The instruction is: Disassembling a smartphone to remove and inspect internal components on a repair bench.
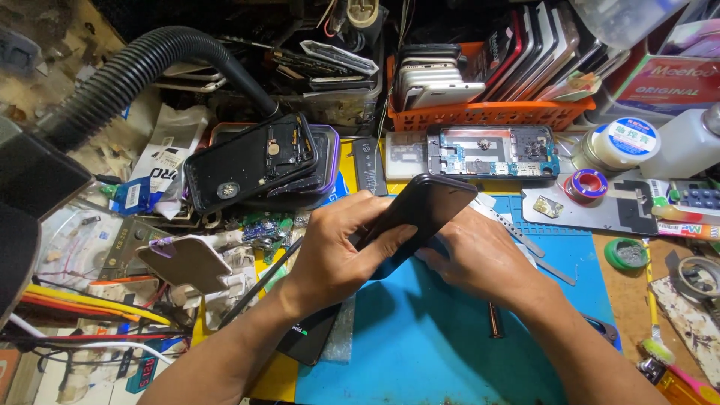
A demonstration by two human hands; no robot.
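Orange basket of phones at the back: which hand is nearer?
Right. The right hand lies almost directly below the orange basket, under the raised black phone both hands hold. The left hand sits further to the left of it.

One head-worn camera here, looking steeply down and forward over the counter [637, 300], close above both forearms (a single view), with the orange basket [487, 112] along the far edge.

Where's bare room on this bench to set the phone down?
Bare blue mat lies between the forearms, below the left hand and right hand holding the phone. A smaller patch sits right of the right hand, before the green tin. The left side and back edge by the orange basket are crowded.
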